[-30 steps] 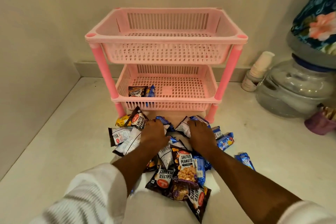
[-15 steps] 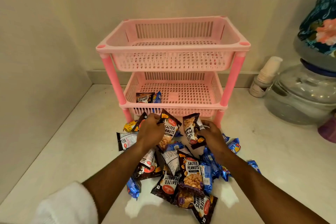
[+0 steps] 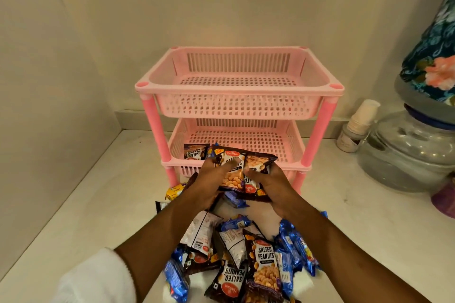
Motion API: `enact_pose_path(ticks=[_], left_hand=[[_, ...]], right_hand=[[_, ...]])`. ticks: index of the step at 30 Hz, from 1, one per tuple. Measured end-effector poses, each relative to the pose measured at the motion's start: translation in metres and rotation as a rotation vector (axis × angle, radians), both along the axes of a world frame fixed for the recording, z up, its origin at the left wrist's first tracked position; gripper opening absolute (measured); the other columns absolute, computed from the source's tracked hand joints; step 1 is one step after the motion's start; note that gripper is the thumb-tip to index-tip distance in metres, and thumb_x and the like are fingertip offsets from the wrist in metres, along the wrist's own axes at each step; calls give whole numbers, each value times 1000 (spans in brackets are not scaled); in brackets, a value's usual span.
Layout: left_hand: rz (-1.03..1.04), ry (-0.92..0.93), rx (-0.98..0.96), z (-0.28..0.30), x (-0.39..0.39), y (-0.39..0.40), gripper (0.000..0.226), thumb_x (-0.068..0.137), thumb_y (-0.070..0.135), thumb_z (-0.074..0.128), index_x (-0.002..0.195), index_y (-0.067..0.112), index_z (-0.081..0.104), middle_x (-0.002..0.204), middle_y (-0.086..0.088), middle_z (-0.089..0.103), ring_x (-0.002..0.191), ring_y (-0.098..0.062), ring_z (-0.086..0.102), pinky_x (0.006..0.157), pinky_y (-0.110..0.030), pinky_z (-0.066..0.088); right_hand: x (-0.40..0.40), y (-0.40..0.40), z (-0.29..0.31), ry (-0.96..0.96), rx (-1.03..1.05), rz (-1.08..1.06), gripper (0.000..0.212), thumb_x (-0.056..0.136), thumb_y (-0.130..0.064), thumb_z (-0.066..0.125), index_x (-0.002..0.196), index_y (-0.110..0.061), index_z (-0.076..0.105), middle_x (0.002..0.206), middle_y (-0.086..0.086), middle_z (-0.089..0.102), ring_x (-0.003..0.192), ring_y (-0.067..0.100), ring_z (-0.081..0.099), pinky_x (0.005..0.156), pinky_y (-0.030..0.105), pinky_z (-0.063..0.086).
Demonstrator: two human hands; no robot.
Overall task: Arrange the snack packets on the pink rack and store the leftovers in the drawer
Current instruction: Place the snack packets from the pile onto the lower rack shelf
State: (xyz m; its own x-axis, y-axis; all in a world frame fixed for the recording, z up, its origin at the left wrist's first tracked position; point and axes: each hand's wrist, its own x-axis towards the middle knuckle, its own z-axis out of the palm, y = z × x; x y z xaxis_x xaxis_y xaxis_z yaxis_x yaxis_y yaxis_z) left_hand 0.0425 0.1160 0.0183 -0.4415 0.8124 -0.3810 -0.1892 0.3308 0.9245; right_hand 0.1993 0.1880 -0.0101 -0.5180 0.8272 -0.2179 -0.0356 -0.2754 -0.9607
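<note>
At the far left of the frame we see only bare counter (image 3: pixel 73 204) and wall; a small yellow packet (image 3: pixel 174 190) lies by the rack's left leg. Moving right, our left hand (image 3: pixel 209 183) has its fingers (image 3: pixel 227 168) curled over a salted peanut packet (image 3: pixel 230 171), thumb pressed on its face, and holds it just in front of the lower tier (image 3: pixel 294 147) of the pink rack (image 3: pixel 240 91). Beside it, our right hand (image 3: pixel 273 183) grips a second peanut packet (image 3: pixel 258 167), edge overlapping the first. Behind the hands, one dark peanut packet and a blue one (image 3: pixel 195 151) already sit in the lower tier's left corner; the top tier shows nothing in it. Below centre, the loose pile of snack packets (image 3: pixel 246 261) sprawls across the counter, blue wrappers spilling toward lower right. At the right stand a stack of paper cups (image 3: pixel 359 122) and a water dispenser (image 3: pixel 408 152), well apart from the rack. We judge the risks thus: the overlapping packets are slick, so one could slide free as we reach in; the light rack could shift if our knuckles knock its front rim; and our forearms, hanging over the pile, could sweep packets off the counter. No drawer is in view.
</note>
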Motion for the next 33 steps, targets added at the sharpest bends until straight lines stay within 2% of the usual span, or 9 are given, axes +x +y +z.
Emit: enact_pose_path(ticks=[4,11,16,18,22,24,26,29,33], left_hand=[[71,28,18,4,-16,20,69,78,26,80,137,19,45,130,-2,58,116,-24,57,97,-42,48],[70,143,44,14,-40,87,54,86,23,73,132,14,45,126,-2,59,106,-20,58,90,-40,47],[-54,328,45,5,-54,124,69,94,-2,47,153,20,17,149,-5,40,101,-15,53,73,-24,43],[-137,398,1,-1,-59,129,82,93,-7,46,156,19,0,157,-6,27,120,-24,49,73,-25,46],[-320,731,-48,-19,-67,134,93,93,6,61,154,8,-9,163,-13,0,150,-30,7,119,-37,23],[-415,807,-95,-26,-69,138,90,94,10,60,155,9,-7,162,-19,-3,150,-34,3,120,-37,19],[-478,788,-134,-29,-67,141,79,94,5,57,156,22,10,156,-25,15,141,-38,28,104,-33,38],[-538,929,-195,-32,-60,142,57,89,-1,59,138,24,44,139,-19,28,116,-35,51,90,-34,48],[-589,1347,-315,-33,-54,146,70,82,17,71,143,26,39,152,-16,15,141,-41,20,112,-49,35]], right_hand=[[-11,26,13,-23,-70,-108,36,84,-10,74,119,-14,65,103,8,78,95,31,75,90,55,58],[-34,81,36,-19,-27,-212,31,88,-11,72,118,-18,68,112,4,76,109,28,69,101,52,52],[-46,119,29,-143,4,-249,29,88,-9,73,117,-10,69,114,11,73,108,31,68,98,50,54],[-48,130,18,-249,33,-244,31,90,-9,71,120,-3,67,118,15,71,109,31,67,95,44,55],[-50,143,-4,-436,6,-77,33,91,-5,68,124,0,62,117,22,69,104,36,67,89,49,58],[-51,146,-7,-511,13,-13,31,91,-6,69,121,-2,62,104,18,71,88,30,69,63,36,59],[-54,149,-11,-594,42,11,33,89,-9,73,120,-2,63,97,14,71,80,25,69,54,29,56],[-53,152,-16,-798,192,32,43,82,-21,81,120,-6,64,112,14,71,92,26,68,76,39,60],[-48,150,-16,-1091,458,86,74,75,-46,82,135,-19,50,135,11,54,114,30,60,91,40,54]])
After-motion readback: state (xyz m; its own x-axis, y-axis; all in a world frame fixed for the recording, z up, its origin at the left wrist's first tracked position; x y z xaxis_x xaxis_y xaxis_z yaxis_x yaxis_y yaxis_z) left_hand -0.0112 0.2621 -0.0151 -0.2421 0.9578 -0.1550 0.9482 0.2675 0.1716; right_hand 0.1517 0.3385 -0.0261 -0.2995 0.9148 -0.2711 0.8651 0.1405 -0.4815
